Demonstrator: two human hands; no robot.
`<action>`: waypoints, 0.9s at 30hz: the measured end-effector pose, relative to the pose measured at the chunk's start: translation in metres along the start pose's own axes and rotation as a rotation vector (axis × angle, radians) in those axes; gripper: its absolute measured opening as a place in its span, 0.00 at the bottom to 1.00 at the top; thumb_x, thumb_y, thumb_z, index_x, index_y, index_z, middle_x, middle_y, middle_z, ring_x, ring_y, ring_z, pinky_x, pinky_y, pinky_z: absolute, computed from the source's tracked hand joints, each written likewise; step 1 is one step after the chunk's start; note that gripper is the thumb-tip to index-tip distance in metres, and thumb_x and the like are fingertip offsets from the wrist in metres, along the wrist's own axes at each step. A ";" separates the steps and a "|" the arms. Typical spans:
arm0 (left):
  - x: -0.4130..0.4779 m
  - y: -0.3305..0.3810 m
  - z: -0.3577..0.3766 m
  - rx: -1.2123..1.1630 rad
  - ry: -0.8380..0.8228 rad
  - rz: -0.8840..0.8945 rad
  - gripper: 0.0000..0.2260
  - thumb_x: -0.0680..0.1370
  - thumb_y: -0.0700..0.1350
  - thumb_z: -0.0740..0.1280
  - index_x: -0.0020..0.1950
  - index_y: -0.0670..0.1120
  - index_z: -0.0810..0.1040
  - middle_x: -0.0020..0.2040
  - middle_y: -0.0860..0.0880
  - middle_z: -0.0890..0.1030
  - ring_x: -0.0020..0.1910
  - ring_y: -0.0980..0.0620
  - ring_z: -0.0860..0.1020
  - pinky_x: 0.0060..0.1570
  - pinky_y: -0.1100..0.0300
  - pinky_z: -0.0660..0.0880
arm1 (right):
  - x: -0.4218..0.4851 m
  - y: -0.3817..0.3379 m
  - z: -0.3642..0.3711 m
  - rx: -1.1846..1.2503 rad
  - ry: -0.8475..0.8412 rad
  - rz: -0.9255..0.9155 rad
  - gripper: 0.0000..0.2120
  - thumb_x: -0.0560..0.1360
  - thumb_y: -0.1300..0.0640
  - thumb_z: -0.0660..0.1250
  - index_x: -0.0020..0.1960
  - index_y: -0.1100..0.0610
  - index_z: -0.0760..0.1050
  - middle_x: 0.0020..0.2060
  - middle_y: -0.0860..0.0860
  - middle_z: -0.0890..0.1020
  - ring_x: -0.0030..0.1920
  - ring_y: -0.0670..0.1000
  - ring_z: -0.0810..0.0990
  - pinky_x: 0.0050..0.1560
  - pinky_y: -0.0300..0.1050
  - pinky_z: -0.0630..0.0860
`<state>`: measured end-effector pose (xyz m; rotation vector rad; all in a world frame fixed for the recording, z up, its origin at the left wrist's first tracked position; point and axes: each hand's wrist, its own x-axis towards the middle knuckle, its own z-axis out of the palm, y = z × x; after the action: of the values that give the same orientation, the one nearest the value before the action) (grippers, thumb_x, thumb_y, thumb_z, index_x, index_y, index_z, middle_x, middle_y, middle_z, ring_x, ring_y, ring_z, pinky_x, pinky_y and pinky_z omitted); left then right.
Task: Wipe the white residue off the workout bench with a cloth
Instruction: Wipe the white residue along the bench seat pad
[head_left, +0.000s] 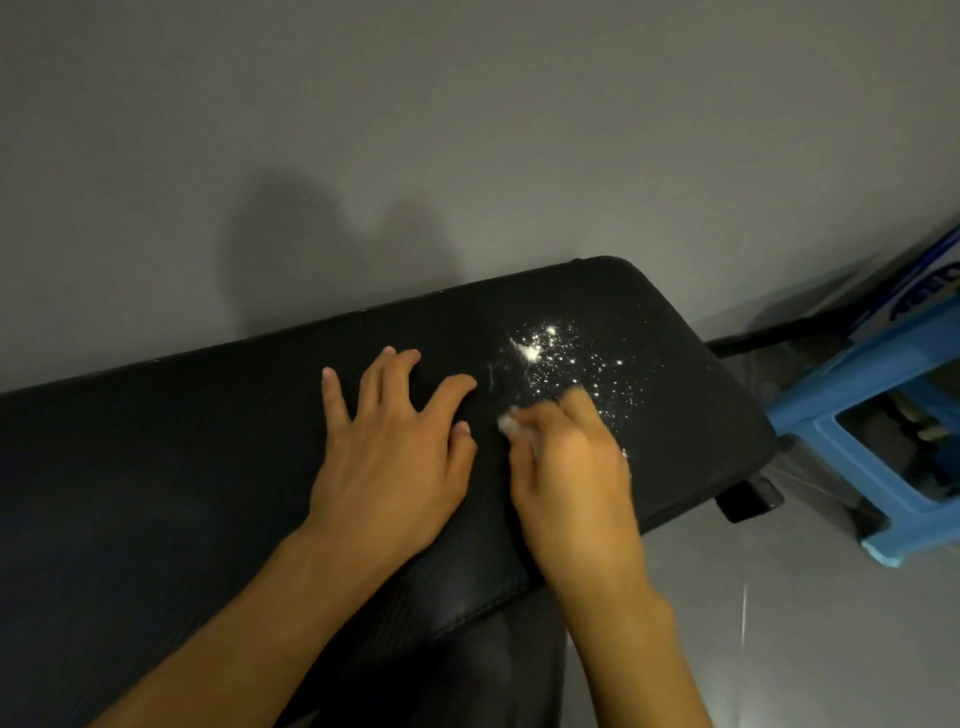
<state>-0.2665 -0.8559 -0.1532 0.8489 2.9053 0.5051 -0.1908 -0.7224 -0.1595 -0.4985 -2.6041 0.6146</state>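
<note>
Curling the right-hand fingers (584, 415) round a small whitish wad of cloth (506, 423), showing only a pale corner of it past the knuckles; judging the grip as closed on the cloth rather than seeing each finger, given the blur over the whole right hand (571, 467). Touching down at the near edge of the scattered white powdery residue (543, 353), spread just beyond the cloth toward the far right end of the padded black workout bench (208, 467), with the thickest clump lying farthest from the hand. Spreading the straight fingers (452, 389) of the left hand (395, 452) flat on the black pad just beside the right hand, holding nothing, apparently bracing. Judging the wipe as barely begun, with most of the specks yet to be cleared. Doing this step well probably by pressing the cloth flat and firm, reaching past the far clump and drawing inward to one spot, gathering rather than flicking; turning to a clean face of the cloth between passes; stopping strokes short of the right edge, avoiding sending powder down toward the pale tiled floor (779, 623) and the blue plastic stool (852, 431) standing beside the bench end.
</note>
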 end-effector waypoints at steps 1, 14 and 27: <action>0.000 0.000 0.001 0.006 0.001 -0.001 0.23 0.81 0.58 0.53 0.77 0.61 0.61 0.80 0.44 0.56 0.82 0.44 0.49 0.77 0.33 0.43 | 0.021 -0.003 0.010 -0.006 0.000 -0.005 0.09 0.81 0.55 0.65 0.54 0.58 0.81 0.48 0.52 0.74 0.43 0.57 0.78 0.45 0.56 0.78; 0.001 -0.001 0.004 -0.002 0.002 -0.001 0.23 0.80 0.58 0.52 0.77 0.60 0.62 0.79 0.43 0.57 0.82 0.45 0.49 0.77 0.33 0.44 | 0.010 0.004 -0.002 -0.017 -0.008 -0.012 0.08 0.79 0.56 0.67 0.54 0.56 0.82 0.44 0.49 0.72 0.40 0.53 0.76 0.41 0.50 0.76; 0.000 0.001 0.004 0.026 -0.027 -0.012 0.25 0.80 0.59 0.50 0.78 0.61 0.58 0.81 0.44 0.54 0.82 0.45 0.47 0.78 0.34 0.41 | 0.030 0.008 0.005 -0.026 -0.008 -0.059 0.08 0.80 0.57 0.66 0.55 0.56 0.82 0.46 0.51 0.73 0.42 0.54 0.77 0.43 0.53 0.78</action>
<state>-0.2652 -0.8540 -0.1562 0.8343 2.8968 0.4526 -0.2170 -0.7042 -0.1583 -0.4265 -2.6273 0.5656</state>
